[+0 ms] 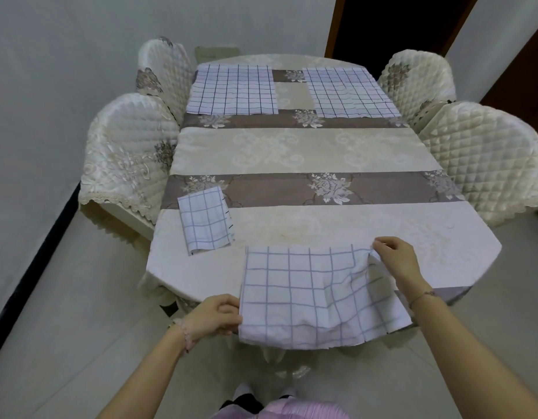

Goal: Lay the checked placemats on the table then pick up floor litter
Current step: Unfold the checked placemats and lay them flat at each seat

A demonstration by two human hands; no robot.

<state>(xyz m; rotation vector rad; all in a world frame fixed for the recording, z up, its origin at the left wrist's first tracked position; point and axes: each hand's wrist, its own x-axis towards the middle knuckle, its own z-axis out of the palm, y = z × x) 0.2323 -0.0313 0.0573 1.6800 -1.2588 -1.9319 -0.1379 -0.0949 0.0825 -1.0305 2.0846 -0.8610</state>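
Gripping near checked placemat (pixel 310 294) at tabletop (pixel 292 152) front edge: left hand (pixel 219 313) closed on left side, right hand (pixel 394 258) pinching far-right corner. Folded placemat (pixel 205 220) left; two spread placemats (pixel 231 89) far; quilted chairs (pixel 131 152) flanking.

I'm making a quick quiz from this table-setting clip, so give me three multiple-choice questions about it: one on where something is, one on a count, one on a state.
1. Where does the folded placemat lie?
A. near-left part of the table
B. on a chair
C. on the floor

2. How many placemats lie spread flat at the far end?
A. none
B. two
C. four

3. What state is the placemat in the hands in?
A. rolled up tight
B. flat and smoothed
C. partly opened, hanging over the near table edge

Answers:
1 A, it sits on the tablecloth by the left edge.
2 B, the far-left placemat and far-right placemat.
3 C, the left hand and right hand grip the held placemat, wrinkled at its right side.
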